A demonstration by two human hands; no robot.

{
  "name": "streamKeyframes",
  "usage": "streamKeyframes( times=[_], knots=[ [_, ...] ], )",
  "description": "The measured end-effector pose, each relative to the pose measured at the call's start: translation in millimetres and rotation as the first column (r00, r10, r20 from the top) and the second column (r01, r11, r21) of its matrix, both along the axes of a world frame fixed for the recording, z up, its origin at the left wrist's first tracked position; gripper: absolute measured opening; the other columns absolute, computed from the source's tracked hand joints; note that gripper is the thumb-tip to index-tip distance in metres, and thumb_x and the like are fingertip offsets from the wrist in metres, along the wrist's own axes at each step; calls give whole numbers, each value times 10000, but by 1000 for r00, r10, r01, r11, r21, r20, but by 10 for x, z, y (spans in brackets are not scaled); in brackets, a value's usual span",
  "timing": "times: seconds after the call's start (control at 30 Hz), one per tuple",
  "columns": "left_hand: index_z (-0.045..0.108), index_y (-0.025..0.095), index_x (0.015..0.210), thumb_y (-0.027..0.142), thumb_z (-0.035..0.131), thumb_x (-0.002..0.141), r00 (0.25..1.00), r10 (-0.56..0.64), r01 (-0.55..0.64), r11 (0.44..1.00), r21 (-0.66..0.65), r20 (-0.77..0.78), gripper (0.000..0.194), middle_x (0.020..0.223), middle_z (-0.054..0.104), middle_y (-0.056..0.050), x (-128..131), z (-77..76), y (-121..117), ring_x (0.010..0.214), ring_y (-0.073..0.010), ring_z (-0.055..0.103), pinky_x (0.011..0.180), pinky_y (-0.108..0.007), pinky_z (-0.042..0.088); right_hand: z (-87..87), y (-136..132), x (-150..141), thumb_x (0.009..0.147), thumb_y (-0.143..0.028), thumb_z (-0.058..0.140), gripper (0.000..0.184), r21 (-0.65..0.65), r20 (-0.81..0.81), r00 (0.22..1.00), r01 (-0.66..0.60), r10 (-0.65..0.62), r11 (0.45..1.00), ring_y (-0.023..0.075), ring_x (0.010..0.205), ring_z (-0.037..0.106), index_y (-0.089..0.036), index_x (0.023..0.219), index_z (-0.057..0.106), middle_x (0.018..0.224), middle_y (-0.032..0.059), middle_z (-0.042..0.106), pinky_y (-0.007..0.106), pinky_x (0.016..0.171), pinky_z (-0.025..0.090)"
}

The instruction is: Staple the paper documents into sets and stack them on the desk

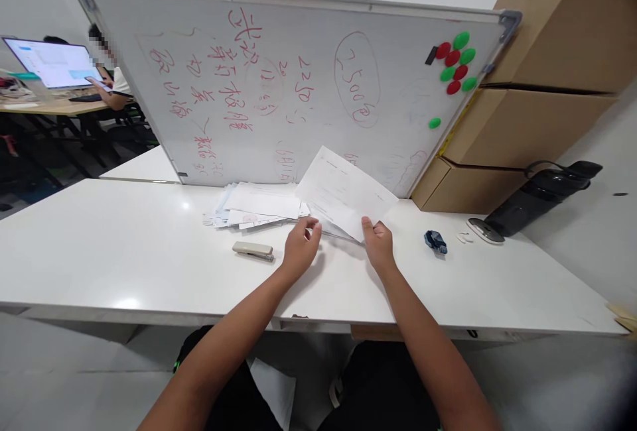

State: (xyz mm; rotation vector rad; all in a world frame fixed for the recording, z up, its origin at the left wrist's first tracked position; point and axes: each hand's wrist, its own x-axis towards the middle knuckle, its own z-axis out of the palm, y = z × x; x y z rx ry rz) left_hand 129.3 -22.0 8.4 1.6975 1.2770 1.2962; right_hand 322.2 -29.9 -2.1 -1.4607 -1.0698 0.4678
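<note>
My right hand pinches the near corner of a white printed sheet and lifts it tilted above the white table. My left hand rests beside it on the table, fingers curled over the edge of flat papers beneath the sheet. A spread pile of papers lies just beyond my left hand. A beige stapler lies on the table left of my left hand.
A whiteboard with red writing and red and green magnets stands behind the papers. Stacked cardboard boxes fill the right. A small blue object and a black device sit to the right. A person sits at a screen far left.
</note>
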Motion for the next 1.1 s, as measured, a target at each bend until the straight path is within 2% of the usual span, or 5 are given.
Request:
streamKeyframes(
  times=[0.1,0.2,0.4,0.63,1.1],
  knots=[
    [635,191,984,426,534,843,979,-166,190,955,-229,119,293,953,693,-57,28,31,27,754,-161,599,650,-267,470,10,-14,-25,812,-592,521,446,8,-2,999,-45,45,999,115,562,369,-215,603,409,550,-50,399,270,562,358],
    [648,173,908,405,556,806,951,-194,264,915,-305,241,270,911,718,-59,52,46,62,663,-137,586,579,-245,452,27,-39,-53,816,-592,521,439,8,5,997,-76,76,997,127,581,408,-202,625,455,560,-37,450,274,586,377],
    [638,162,754,363,596,760,941,-212,290,905,-310,264,205,854,720,-60,43,42,88,622,-119,571,567,-234,449,52,-82,-79,826,-571,525,424,8,30,993,-117,117,993,158,655,492,-168,704,571,630,6,556,280,638,402],
    [607,163,740,367,607,752,945,-202,281,905,-320,258,204,805,703,-57,50,-7,107,627,-125,574,582,-247,455,77,-99,-93,838,-559,521,439,6,40,988,-148,148,989,173,716,530,-136,831,636,752,44,630,279,657,410],
    [598,176,734,372,587,751,965,-186,238,916,-322,184,197,705,641,-11,44,-25,114,633,-137,566,620,-262,460,42,-84,-66,828,-557,536,417,10,44,990,-136,135,991,159,675,511,-160,711,589,684,25,594,270,627,400]
  ],
)
